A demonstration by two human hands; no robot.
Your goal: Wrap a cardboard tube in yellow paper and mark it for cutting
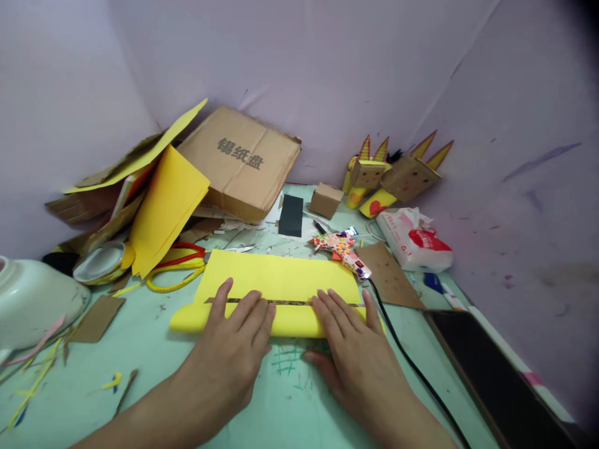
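A yellow sheet of paper [281, 274] lies on the table, its near edge curled into a loose roll [296, 321]. Along the roll's upper side runs a narrow brown strip [292, 303]. My left hand [234, 343] rests on the left part of the roll, fingers stretched out and spread. On the right part lies my right hand [355, 349], its fingers also extended, thumb apart on the near side. Both palms face down, touching the paper without a closed grip. A patterned hot glue gun [340, 249] lies just beyond the sheet's right corner.
Red and yellow-handled scissors [178, 268] lie left of the sheet. Behind them stand folded yellow card [171, 209] and a cardboard box [243, 159]. A black cable [407, 355] passes my right hand, near a dark phone [491, 380]. Tissues [416, 240] and cardboard figures [407, 178] stand at back right.
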